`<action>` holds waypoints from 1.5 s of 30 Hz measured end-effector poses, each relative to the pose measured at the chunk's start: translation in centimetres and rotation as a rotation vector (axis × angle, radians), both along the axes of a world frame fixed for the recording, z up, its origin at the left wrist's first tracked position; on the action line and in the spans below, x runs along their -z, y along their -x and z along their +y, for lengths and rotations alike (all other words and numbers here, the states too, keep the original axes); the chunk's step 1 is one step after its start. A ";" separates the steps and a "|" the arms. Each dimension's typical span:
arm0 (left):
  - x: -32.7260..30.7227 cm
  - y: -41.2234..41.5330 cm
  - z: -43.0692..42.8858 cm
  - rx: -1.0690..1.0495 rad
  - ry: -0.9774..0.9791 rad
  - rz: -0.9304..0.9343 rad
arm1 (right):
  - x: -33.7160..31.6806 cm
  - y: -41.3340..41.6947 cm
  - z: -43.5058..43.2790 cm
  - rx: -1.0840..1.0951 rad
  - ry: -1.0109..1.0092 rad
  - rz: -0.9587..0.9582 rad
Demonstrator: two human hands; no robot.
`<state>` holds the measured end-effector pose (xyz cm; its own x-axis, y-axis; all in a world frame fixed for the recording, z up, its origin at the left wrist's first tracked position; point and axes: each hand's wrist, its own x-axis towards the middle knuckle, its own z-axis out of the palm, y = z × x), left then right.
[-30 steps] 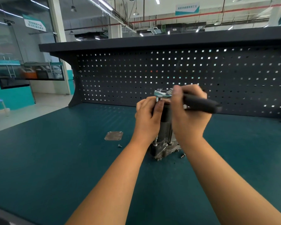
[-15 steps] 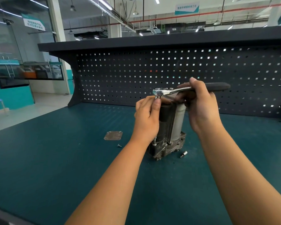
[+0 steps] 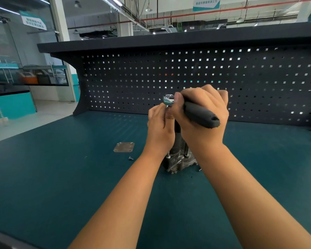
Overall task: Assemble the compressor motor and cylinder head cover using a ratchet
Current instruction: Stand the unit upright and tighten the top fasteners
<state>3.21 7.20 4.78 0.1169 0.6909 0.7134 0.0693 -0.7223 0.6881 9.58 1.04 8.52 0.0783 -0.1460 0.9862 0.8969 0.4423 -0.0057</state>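
The compressor (image 3: 178, 159) stands upright on the green bench, its dark motor body mostly hidden behind my hands. My right hand (image 3: 201, 115) grips the black handle of the ratchet (image 3: 200, 115), whose chrome head (image 3: 168, 99) sits over the top of the motor; the handle points toward me and to the right. My left hand (image 3: 160, 126) wraps the top of the motor just under the ratchet head, fingertips at the socket. A flat square cylinder head cover (image 3: 123, 147) lies on the bench to the left, with a loose bolt (image 3: 130, 158) near it.
A small loose part (image 3: 199, 169) lies by the compressor's right base. A dark pegboard back wall (image 3: 205, 78) rises behind the bench (image 3: 61, 177). The bench's near edge runs along the lower left corner.
My right hand swung the ratchet handle from pointing right along the pegboard back toward me. My left hand stayed on the motor top.
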 end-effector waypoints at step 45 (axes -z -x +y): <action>-0.1 5.2 -0.3 -0.171 0.041 0.476 | 11.9 -12.7 -7.6 0.210 1.877 -0.033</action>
<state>-2.01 6.90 4.91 0.3052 0.7550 0.5804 0.4974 -0.6461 0.5789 22.23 -6.58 -3.40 0.1847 0.9724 -0.1422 0.9381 -0.2176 -0.2694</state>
